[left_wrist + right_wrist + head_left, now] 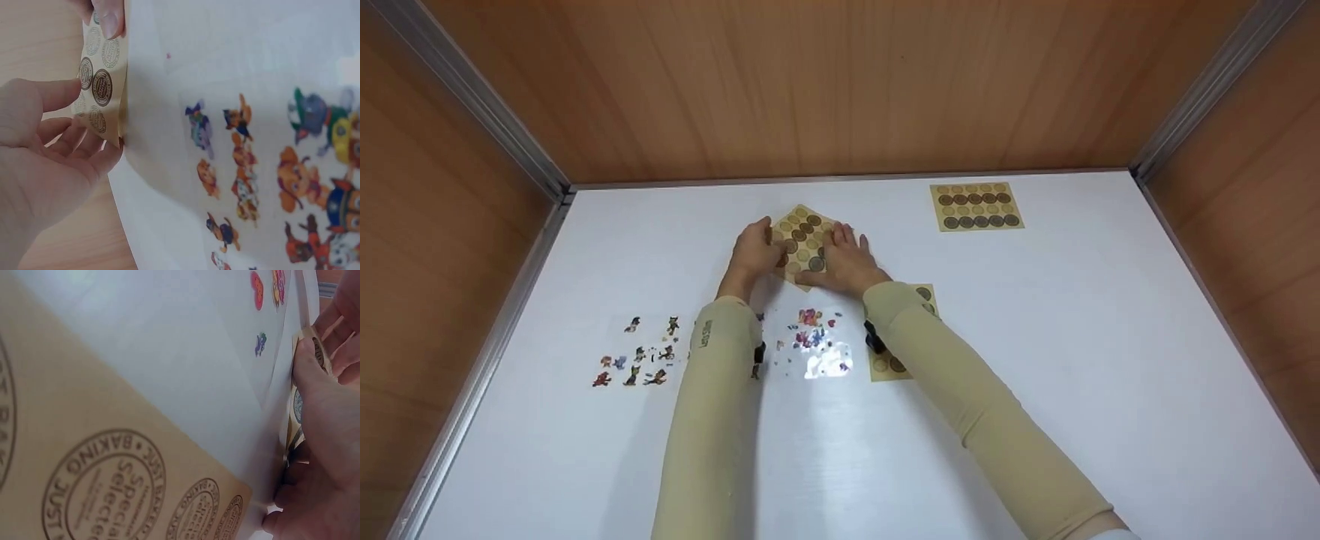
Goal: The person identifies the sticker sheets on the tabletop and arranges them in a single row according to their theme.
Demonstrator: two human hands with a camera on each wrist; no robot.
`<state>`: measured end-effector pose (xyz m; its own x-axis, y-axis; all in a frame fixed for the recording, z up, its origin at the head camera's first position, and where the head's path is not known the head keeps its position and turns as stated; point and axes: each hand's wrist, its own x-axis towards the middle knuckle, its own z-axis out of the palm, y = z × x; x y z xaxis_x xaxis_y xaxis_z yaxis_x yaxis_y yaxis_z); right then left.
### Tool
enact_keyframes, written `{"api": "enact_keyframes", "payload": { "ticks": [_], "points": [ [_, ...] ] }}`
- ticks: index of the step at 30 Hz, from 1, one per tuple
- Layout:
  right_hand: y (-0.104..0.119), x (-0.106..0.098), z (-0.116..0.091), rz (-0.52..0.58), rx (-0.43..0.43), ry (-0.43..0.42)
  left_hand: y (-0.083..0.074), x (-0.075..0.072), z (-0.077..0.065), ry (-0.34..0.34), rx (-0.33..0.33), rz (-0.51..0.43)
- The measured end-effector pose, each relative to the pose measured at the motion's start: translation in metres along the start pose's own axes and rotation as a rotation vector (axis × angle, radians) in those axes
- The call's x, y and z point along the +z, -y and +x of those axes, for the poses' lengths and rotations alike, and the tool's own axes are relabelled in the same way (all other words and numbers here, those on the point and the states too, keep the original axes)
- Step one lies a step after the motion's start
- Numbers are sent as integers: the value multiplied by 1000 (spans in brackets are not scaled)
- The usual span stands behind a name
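Note:
A kraft-brown sticker sheet with rows of round labels sits diamond-wise between both hands, toward the back of the white table. My left hand pinches its left side, thumb over the labels and fingers beneath, as the left wrist view shows. On the opposite side, my right hand grips the sheet, its thumb lying across the face near the close corner. The sheet bends slightly in the left wrist view, with one edge down by the table. Part of its face is hidden under the right hand.
Another round-label sheet lies at the back right. A similar sheet is partly covered by the right forearm. Clear sheets of cartoon stickers lie nearer, with more cartoon stickers on the left. Wooden walls enclose the table.

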<state>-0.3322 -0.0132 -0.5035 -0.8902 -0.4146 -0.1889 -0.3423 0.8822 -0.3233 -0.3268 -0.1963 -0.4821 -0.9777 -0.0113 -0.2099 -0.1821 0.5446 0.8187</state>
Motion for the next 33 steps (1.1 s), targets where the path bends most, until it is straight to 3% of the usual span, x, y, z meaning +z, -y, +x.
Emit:
{"api": "enact_keyframes", "payload": {
  "ticks": [7,15,22,28,33],
  "points": [
    [1,1,-3,-23,-29,2,-6,2,-6,-55,1,-113],
    [2,-1,-6,8,-26,24,-16,0,-13,-93,-8,-102],
    [-2,2,-5,94,-3,-22,-22,-3,-16,-58,3,-92],
    [-8,0,-8,358,39,-94,-33,-9,-25,-35,59,-80],
    [-15,-23,-10,758,48,-120,-51,-21,-37,-49,142,-202]
  ]
}}
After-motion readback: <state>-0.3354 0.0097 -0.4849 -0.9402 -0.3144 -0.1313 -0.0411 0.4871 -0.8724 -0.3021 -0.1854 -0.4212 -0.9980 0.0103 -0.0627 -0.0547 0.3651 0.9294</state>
